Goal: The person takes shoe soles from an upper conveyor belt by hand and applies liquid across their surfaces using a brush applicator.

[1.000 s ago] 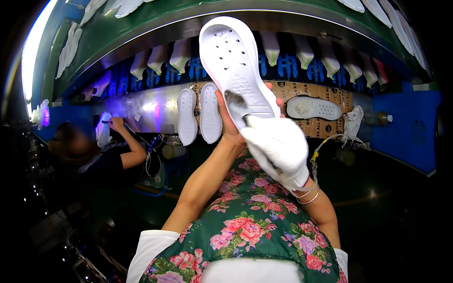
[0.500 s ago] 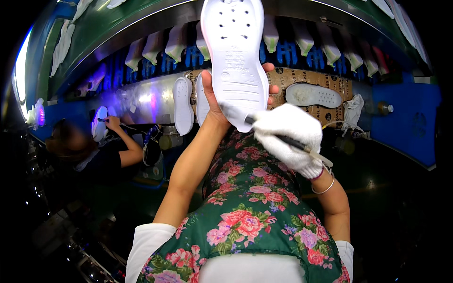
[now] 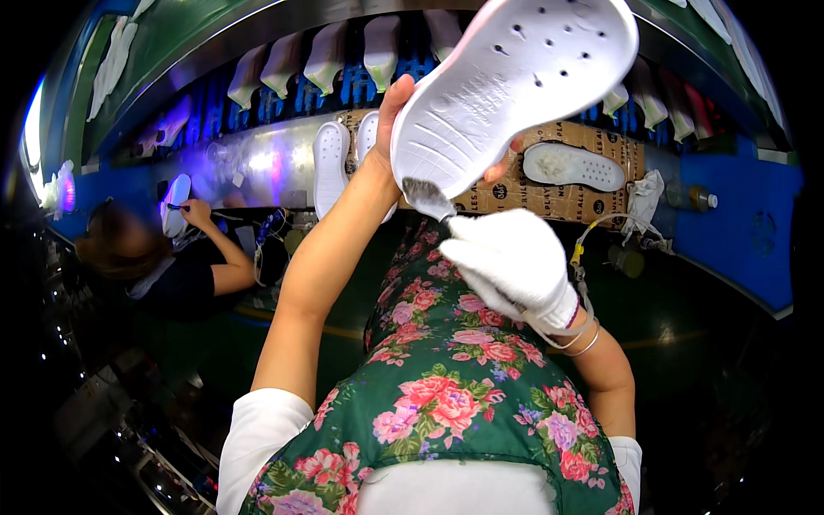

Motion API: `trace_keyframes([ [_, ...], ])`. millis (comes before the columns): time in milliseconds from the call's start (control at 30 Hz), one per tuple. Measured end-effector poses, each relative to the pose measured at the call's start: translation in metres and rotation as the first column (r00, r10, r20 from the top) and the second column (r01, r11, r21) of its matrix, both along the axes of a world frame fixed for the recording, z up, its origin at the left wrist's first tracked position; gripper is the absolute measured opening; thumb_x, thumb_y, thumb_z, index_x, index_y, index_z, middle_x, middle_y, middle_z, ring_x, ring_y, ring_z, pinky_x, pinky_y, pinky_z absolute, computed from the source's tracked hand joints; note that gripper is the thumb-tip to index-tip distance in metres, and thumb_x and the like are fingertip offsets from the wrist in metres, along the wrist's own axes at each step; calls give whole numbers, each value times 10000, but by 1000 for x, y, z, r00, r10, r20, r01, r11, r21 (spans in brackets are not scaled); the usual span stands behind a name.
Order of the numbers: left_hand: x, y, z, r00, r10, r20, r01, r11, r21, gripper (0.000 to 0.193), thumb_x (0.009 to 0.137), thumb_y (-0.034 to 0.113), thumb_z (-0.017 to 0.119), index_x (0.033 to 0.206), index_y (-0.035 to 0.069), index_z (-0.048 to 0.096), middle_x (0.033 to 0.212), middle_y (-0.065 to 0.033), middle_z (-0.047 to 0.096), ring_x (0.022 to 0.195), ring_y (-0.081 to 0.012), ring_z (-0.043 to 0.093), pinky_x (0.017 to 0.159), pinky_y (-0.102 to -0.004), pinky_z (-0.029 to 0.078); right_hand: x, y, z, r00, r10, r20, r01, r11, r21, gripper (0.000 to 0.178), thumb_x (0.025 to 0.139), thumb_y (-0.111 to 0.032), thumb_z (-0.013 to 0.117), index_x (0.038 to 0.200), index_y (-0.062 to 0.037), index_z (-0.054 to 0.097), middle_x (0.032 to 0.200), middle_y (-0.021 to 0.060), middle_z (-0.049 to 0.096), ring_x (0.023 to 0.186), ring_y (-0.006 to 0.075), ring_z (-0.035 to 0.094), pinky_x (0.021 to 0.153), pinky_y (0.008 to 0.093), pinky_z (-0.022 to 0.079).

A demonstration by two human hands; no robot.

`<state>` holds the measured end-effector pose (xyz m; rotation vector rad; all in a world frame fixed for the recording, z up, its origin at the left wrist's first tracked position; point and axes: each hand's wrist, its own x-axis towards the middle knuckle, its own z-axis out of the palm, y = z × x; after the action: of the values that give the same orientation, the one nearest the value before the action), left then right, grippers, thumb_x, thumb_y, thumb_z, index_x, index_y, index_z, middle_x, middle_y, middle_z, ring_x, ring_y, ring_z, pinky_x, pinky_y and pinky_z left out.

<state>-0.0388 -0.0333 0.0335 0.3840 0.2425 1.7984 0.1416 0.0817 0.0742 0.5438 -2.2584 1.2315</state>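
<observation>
A white shoe sole (image 3: 506,90) with small holes in its wide end is tilted up to the right. My bare left hand (image 3: 388,120) supports it from beneath, with fingers showing at both edges. My right hand (image 3: 511,262), in a white knitted glove, is closed round the handle of a brush (image 3: 427,197). The brush's dark bristles touch, or nearly touch, the lower edge of the sole's narrow end. A thin pale tube runs beside the gloved wrist.
Two more white soles (image 3: 330,170) stand left of my left hand. Another sole (image 3: 573,166) lies on a printed cardboard sheet (image 3: 592,202), near a crumpled cloth (image 3: 642,202). Shoe shapes (image 3: 324,58) hang in a row behind. A co-worker (image 3: 184,257) holds a sole at the left.
The sole has turned from nearly upright to slanting up right. My gloved hand has dropped a little, and the brush has moved from the sole's face to its lower edge.
</observation>
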Motion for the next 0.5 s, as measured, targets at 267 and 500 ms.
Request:
trace_keyframes([
  [267, -6, 1, -7, 998, -56, 13, 56, 997, 54, 1090, 688, 840, 659, 1479, 119, 452, 1193, -291, 522, 868, -398, 596, 662, -393, 485, 1, 4, 3, 994, -61, 90, 71, 990, -120, 341, 746, -28, 804, 1077, -88, 752, 1008, 114, 751, 825, 279, 712, 729, 367, 552],
  [500, -1, 1, -3, 997, 12, 81, -13, 1000, 11, 1093, 713, 839, 626, 1485, 90, 433, 1192, -283, 524, 878, -395, 599, 681, -427, 502, 2, -1, 4, 957, -93, 276, 201, 898, -393, 199, 774, -27, 801, 969, -49, 768, 971, 119, 759, 827, 231, 715, 740, 330, 560],
])
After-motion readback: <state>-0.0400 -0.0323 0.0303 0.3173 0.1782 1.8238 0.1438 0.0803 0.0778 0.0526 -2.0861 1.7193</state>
